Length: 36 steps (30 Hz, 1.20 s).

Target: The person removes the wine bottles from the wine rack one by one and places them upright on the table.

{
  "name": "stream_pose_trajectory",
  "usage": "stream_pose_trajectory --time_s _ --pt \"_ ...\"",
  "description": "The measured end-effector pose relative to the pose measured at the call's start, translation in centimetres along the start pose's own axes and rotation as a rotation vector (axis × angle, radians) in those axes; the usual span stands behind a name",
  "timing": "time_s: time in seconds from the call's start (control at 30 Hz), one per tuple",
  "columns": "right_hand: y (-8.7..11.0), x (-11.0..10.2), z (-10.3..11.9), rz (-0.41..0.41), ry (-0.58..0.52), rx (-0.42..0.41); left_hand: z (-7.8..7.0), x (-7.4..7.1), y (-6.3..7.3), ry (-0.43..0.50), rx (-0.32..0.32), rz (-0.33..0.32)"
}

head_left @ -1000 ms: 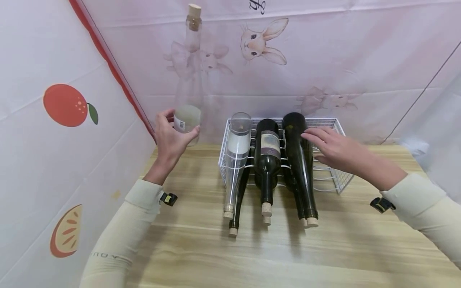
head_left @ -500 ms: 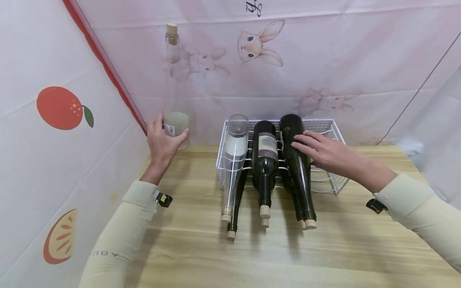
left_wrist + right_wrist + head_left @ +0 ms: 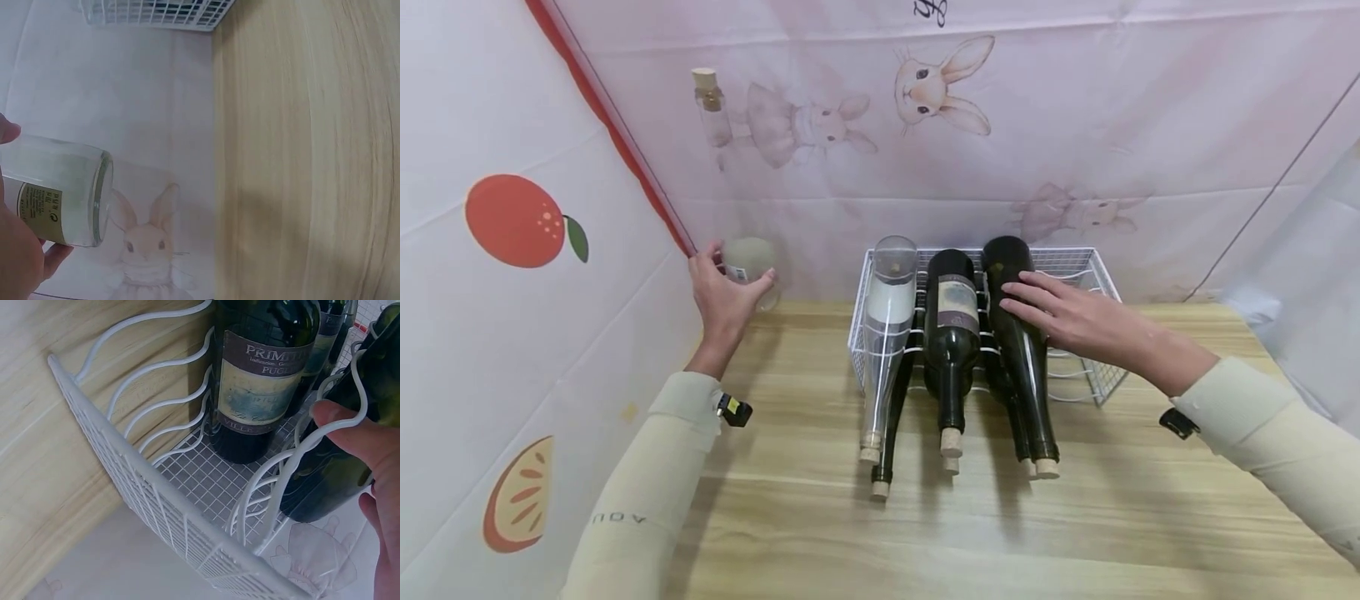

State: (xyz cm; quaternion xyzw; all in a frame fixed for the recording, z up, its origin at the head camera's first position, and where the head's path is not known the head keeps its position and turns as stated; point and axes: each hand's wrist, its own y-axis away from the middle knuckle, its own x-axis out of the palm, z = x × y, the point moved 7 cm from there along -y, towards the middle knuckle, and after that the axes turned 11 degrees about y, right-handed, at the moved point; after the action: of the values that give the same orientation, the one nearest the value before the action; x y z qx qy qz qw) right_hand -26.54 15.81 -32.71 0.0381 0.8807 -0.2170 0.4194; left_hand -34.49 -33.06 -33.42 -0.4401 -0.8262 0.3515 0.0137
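My left hand [image 3: 724,298] grips the lower part of a clear glass bottle [image 3: 751,258] near the back left. The bottle stands upright with a cork [image 3: 704,78] in its neck, and its base shows in the left wrist view, with a printed label [image 3: 40,209] on its side. On the right, my right hand [image 3: 1078,321] rests its fingers across a dark wine bottle [image 3: 1026,367] lying on the upper tier of a white wire rack [image 3: 1108,333]. In the right wrist view, the thumb [image 3: 350,428] is at the rack's wavy wire, beside that bottle.
A labelled dark bottle [image 3: 955,342] and a clear bottle [image 3: 886,375] lie left of it on the upper tier, corks toward me. More dark bottles lie below. The wooden table [image 3: 820,542] meets a pink rabbit-print cloth [image 3: 925,183] behind and a white cloth [image 3: 445,333] at left.
My left hand has carried the clear bottle leftward and slightly lower. My right hand's fingers have slid a little farther over the dark bottle. The rack's bottles keep their arrangement.
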Motion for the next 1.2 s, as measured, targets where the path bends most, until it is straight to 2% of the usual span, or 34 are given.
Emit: stream_pose_trajectory --time_s 0.23,0.37,0.7,1.2 --pt "-0.2 -0.2 0.1 -0.05 0.065 -0.057 1.9 -0.3 -0.4 0.027 -0.123 -0.036" --pt "-0.3 -0.1 0.2 -0.06 0.094 -0.078 3.3 -0.6 -0.3 0.016 -0.172 -0.059" --pt "-0.6 0.4 0.5 -0.035 0.157 -0.118 6.5 -1.4 -0.1 0.004 -0.265 -0.106" --pt "-0.5 0.6 0.5 0.02 0.163 -0.115 9.3 -2.5 -0.1 -0.035 -0.393 -0.107"
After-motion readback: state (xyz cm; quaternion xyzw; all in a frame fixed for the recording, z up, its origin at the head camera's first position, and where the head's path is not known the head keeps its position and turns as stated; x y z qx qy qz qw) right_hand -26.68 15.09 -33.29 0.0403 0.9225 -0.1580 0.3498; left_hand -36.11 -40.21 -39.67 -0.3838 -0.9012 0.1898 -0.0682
